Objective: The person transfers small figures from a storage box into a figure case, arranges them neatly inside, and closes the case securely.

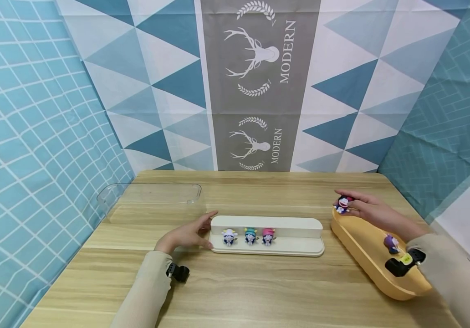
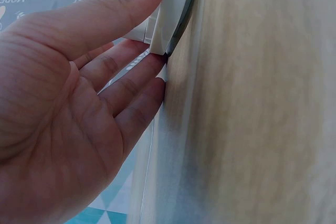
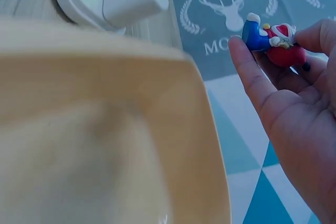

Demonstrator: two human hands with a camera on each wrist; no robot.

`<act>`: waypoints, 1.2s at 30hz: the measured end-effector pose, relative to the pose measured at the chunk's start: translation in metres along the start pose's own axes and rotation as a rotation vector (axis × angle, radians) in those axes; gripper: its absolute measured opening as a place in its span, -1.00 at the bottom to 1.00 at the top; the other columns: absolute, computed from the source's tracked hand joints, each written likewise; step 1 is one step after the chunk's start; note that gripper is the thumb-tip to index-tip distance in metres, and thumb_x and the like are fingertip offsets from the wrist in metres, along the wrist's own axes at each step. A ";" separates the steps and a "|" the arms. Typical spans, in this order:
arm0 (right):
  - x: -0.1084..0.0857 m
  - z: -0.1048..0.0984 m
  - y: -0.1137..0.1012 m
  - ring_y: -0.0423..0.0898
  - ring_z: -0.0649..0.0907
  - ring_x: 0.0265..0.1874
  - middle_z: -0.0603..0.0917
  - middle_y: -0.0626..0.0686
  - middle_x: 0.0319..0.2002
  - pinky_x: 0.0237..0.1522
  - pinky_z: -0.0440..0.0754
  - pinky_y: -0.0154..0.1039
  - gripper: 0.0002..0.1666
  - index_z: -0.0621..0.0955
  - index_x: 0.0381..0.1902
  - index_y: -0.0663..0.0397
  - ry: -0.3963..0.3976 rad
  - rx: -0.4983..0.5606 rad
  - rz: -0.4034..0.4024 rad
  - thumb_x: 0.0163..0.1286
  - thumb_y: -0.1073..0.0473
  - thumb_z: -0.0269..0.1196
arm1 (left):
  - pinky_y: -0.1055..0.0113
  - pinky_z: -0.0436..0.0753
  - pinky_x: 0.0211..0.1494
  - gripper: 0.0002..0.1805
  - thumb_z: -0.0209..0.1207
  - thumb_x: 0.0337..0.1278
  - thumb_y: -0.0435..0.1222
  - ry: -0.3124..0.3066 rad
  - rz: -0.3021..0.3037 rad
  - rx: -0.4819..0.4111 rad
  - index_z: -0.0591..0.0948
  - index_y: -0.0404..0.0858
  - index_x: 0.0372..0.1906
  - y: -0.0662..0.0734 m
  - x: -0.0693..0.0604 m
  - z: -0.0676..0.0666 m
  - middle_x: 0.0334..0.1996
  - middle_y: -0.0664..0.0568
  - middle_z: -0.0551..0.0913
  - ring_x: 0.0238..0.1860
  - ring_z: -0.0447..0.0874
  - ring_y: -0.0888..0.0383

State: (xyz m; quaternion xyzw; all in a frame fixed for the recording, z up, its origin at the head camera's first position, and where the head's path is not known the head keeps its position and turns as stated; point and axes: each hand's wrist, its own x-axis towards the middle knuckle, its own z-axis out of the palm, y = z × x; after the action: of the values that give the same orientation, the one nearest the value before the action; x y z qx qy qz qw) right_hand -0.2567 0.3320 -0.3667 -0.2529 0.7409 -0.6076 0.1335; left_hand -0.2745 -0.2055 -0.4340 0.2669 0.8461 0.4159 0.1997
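Right hand: thumb and fingers pinch a small red-and-blue cartoon figurine, its head partly covered by the thumb; the fingers are bent only as far as its width. Below the fingertips, toward the wrist, runs an orange tub; sleeve and wrist camera mask part of its near side, and its interior blurs in the right wrist view. One purple-headed figurine lies in the tub beneath the wrist, its face too small to read.

Left hand: thumb and slightly bent fingers span the left end of a white stepped display base, some fingertips hidden behind it. To the right of these fingers, on its lower step, stand figurines in white, teal and pink horned caps. Beyond the fingers, leftward, rests a transparent cover, its lower outline faint.
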 end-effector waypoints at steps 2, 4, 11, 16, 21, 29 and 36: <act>0.004 0.004 0.000 -0.28 0.61 0.09 0.56 -0.18 0.12 0.08 0.61 -0.34 -0.47 0.36 0.47 0.01 -0.050 0.043 -0.042 0.63 0.34 -0.15 | -0.13 0.18 0.47 0.17 0.45 0.03 -0.34 0.004 -0.005 0.002 -0.09 -0.26 0.60 0.000 0.000 0.000 0.43 -0.39 0.22 0.43 0.19 -0.29; 0.008 0.008 0.000 -0.26 0.61 0.11 0.59 -0.15 0.12 0.09 0.60 -0.33 -0.45 0.43 0.41 -0.14 -0.091 0.077 -0.069 0.62 0.37 -0.17 | -0.13 0.18 0.46 0.16 0.45 0.04 -0.34 0.001 -0.007 0.005 -0.10 -0.27 0.60 0.000 0.000 0.000 0.43 -0.39 0.21 0.43 0.19 -0.29; 0.019 0.023 -0.004 -0.21 0.61 0.13 0.58 -0.05 0.11 0.10 0.62 -0.27 -0.47 0.20 0.49 0.34 -0.095 0.022 -0.052 0.64 0.29 -0.14 | -0.13 0.15 0.48 0.17 0.45 0.02 -0.40 0.004 0.002 -0.025 -0.10 -0.28 0.59 -0.001 0.001 0.000 0.44 -0.41 0.19 0.44 0.16 -0.30; 0.025 0.031 -0.005 -0.16 0.63 0.08 0.57 0.05 0.09 0.10 0.62 -0.24 -0.53 0.33 0.43 0.15 -0.089 -0.005 -0.027 0.63 0.29 -0.11 | -0.14 0.17 0.47 0.16 0.44 0.02 -0.40 0.005 0.012 -0.021 -0.09 -0.30 0.59 -0.001 0.001 -0.001 0.44 -0.41 0.19 0.44 0.16 -0.31; 0.033 0.037 -0.002 -0.11 0.63 0.09 0.57 0.12 0.10 0.11 0.62 -0.21 -0.53 0.40 0.35 0.00 -0.155 0.009 -0.058 0.60 0.38 -0.18 | -0.13 0.16 0.47 0.16 0.45 0.02 -0.38 0.009 -0.002 -0.020 -0.09 -0.28 0.59 -0.001 0.000 -0.001 0.44 -0.39 0.21 0.44 0.17 -0.29; 0.042 0.052 -0.003 -0.15 0.60 0.09 0.48 0.28 0.20 0.11 0.62 -0.20 -0.53 0.33 0.39 0.30 -0.166 -0.068 0.038 0.59 0.31 -0.06 | -0.15 0.16 0.47 0.16 0.45 0.02 -0.37 0.010 -0.007 -0.020 -0.09 -0.28 0.59 0.001 -0.001 0.001 0.44 -0.40 0.21 0.44 0.18 -0.30; 0.047 0.065 0.000 -0.17 0.54 0.10 0.27 0.45 0.35 0.06 0.65 -0.17 -0.45 0.32 0.39 0.39 -0.172 -0.141 0.056 0.56 0.23 0.07 | -0.14 0.16 0.47 0.17 0.45 0.01 -0.37 0.013 -0.011 -0.012 -0.08 -0.27 0.59 0.002 0.000 0.000 0.44 -0.38 0.22 0.44 0.18 -0.29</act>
State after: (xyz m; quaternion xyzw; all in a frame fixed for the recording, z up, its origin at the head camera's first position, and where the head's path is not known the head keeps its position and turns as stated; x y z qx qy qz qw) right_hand -0.2630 0.2523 -0.3758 -0.2920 0.7745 -0.5260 0.1955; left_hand -0.2739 -0.2042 -0.4323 0.2581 0.8465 0.4214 0.1980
